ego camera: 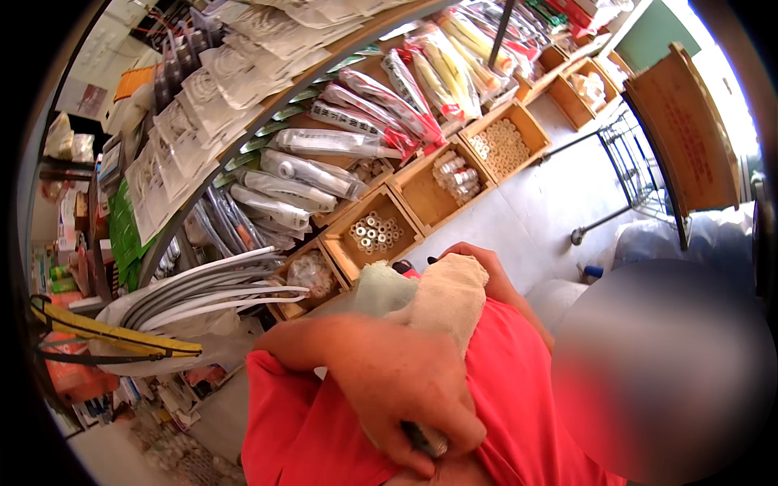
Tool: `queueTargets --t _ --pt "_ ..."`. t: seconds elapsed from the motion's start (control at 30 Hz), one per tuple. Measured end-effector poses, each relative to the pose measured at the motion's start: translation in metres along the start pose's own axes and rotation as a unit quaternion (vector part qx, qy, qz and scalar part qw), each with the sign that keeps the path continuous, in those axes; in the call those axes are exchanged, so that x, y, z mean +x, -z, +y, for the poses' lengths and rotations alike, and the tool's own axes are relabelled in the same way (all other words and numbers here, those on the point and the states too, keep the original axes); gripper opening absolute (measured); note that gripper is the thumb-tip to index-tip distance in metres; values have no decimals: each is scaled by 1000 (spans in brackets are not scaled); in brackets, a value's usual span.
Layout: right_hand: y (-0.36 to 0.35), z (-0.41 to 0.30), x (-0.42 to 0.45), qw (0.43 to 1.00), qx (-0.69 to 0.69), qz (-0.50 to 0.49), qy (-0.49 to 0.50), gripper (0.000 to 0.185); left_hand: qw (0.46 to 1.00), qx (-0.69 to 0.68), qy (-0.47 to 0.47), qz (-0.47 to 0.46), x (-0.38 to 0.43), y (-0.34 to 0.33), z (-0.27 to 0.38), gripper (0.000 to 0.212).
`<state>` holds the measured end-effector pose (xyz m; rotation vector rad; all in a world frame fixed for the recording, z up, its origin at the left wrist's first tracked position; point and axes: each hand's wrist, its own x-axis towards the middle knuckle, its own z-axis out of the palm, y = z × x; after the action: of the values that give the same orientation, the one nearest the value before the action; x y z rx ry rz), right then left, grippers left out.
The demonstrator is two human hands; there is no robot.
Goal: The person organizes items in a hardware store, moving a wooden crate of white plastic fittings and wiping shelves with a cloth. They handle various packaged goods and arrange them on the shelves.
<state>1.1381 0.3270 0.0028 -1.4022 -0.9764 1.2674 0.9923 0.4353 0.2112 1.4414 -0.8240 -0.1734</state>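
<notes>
My left hand (416,389), slightly blurred, is bent down in front of the red shirt (510,364). Its fingers close around a small dark object with a ridged, metallic-looking part (426,438); its kind cannot be told. Bare skin shows just below these fingertips. Farther up, my right hand (471,250) curves behind a bunched beige cloth (450,291) and appears to grip it, though the cloth hides most of its fingers. A pale green cloth (383,291) is beside the beige one, left of it.
Wooden bins (419,240) with small ring-shaped parts (378,232) line a shelf of bagged goods (331,144). White and grey tubing (206,297) juts out at left, above a yellow strap-like item (115,328). A wire cart (632,164) and wooden box (687,130) stand at right.
</notes>
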Motion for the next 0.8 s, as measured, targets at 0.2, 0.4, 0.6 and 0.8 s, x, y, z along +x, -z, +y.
queueTargets --t 0.2,0.4,0.6,0.8 --pt "19 -10 19 980 -136 134 61 28 959 7 59 278 -48 18 -3 12" --pt "9 -79 23 982 -145 70 101 40 804 185 113 553 -69 27 -46 8" --pt "-33 -75 39 964 -209 -67 148 46 781 173 115 589 -69 38 -75 10" --pt "-21 -80 53 972 -185 -33 139 33 611 379 139 681 -123 86 -48 7"
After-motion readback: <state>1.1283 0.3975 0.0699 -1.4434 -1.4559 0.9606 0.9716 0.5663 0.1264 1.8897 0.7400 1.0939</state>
